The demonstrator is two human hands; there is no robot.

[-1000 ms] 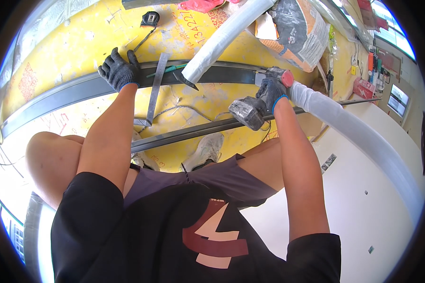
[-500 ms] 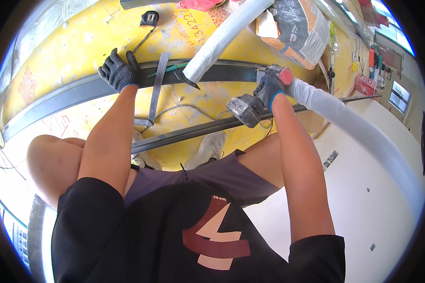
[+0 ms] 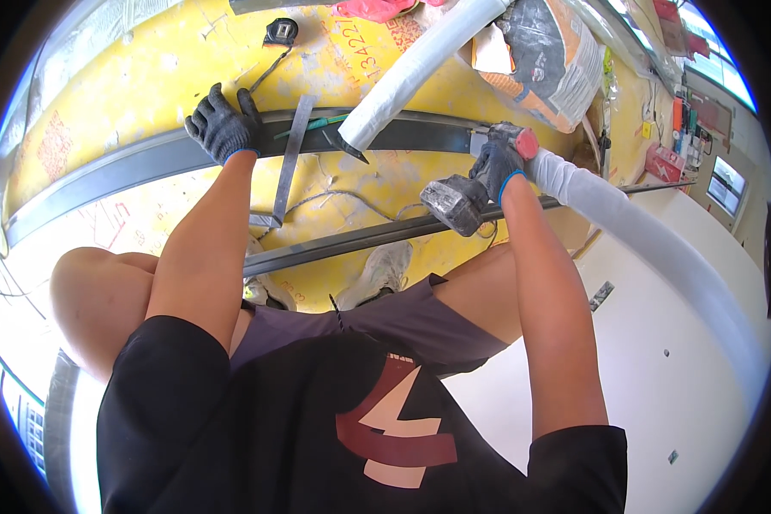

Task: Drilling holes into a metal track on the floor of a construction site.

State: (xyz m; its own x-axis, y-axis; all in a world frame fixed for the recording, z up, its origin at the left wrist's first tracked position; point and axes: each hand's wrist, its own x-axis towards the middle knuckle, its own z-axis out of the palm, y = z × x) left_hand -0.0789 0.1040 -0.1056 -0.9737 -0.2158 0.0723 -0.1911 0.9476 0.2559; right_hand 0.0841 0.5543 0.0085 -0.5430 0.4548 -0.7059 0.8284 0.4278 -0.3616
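Note:
A long dark metal channel (image 3: 420, 133) lies across the yellow sheeting in front of me. My left hand (image 3: 223, 125), in a dark knitted glove, presses on its left part, the fingers stretched past its far edge and the thumb apart. At its right end my gloved right hand (image 3: 499, 163) grips a dusty cordless power tool (image 3: 454, 204) with a reddish round part at its head. The tool's head is beside the channel's end; its working edge is hard to make out. Between my hands a metal carpenter's square (image 3: 293, 154) and a green pen-like item (image 3: 324, 122) lie on the channel.
A second dark metal bar (image 3: 351, 243) crosses just beyond my shoes. A white wrapped tube (image 3: 415, 77) slants over the channel, and another pale tube (image 3: 651, 231) runs to the right. A tape measure (image 3: 281, 32) and a grey-orange sack (image 3: 544, 64) lie farther off.
The view has shifted slightly, so everything sits a little farther right. Both hands keep their places, the left on the channel and the right on the power tool.

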